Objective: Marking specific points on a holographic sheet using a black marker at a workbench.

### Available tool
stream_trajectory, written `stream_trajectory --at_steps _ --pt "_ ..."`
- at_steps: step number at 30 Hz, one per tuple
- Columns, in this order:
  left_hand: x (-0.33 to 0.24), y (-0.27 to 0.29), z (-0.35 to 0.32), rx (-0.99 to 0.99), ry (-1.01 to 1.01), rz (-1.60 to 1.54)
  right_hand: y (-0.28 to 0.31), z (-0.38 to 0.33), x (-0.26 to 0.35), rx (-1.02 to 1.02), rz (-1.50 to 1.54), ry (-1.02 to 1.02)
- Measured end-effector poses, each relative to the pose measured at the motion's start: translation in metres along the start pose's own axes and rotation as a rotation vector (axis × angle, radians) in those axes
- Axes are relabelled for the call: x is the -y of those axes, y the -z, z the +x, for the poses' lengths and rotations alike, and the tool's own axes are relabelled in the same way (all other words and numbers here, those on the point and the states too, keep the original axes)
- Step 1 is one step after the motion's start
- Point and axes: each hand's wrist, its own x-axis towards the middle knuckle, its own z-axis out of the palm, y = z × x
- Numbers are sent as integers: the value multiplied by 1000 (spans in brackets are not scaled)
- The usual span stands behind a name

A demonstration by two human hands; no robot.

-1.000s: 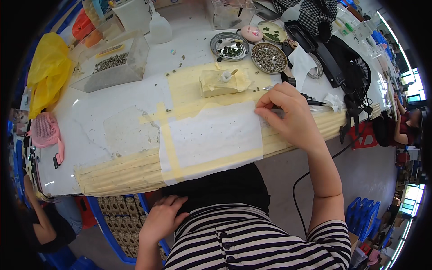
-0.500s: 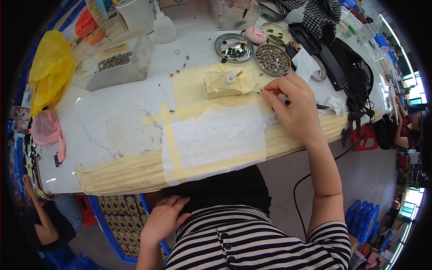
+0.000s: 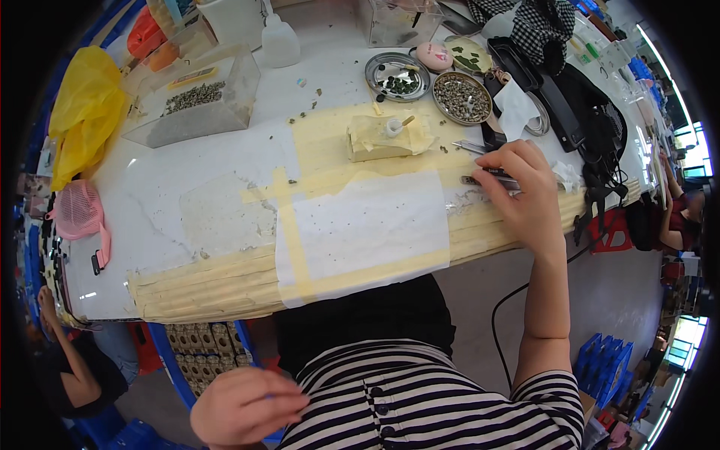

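Note:
My right hand point(image 3: 525, 191) is over the right side of the table. Its thumb and forefinger are pinched at a slim dark-and-silver pair of tweezers point(image 3: 504, 182), part of which is hidden under the hand. A second slim metal tool point(image 3: 468, 146) lies just beyond the fingertips. Left of them, a small block wrapped in yellow tape point(image 3: 381, 145) carries a tiny white cup point(image 3: 393, 127) with a thin stick in it. Down by my lap, my left hand point(image 3: 247, 405) is raised off the clothing. Motion blurs its fingers, and nothing shows in it.
White paper point(image 3: 367, 225) dotted with tiny specks is taped at the table's front. Behind the block stand a round dish of small grey pieces point(image 3: 462, 97) and a metal dish with dark green bits point(image 3: 397, 76). A clear bin point(image 3: 191, 112) stands left, a black bag point(image 3: 592, 112) right.
My right hand has moved right, from beside the taped block to the tweezers, uncovering the other metal tool. My left hand has lifted off my lap and shifted left and down.

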Motion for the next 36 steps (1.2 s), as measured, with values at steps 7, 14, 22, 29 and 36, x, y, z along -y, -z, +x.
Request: stream_trajectory --at_steps 7,14,22,29,36 --pt "-96 74 54 27 -1045 199 12 -19 -16 47 -90 -27" --pt "-107 67 61 80 -956 320 5 -22 -16 -106 -232 35" --pt "-106 63 58 43 -907 324 21 6 4 -187 -165 167" --pt "-118 68 60 21 -930 320 54 70 17 -217 -141 305" --pt "-125 85 58 -55 -962 221 33 169 -4 -107 -35 211"
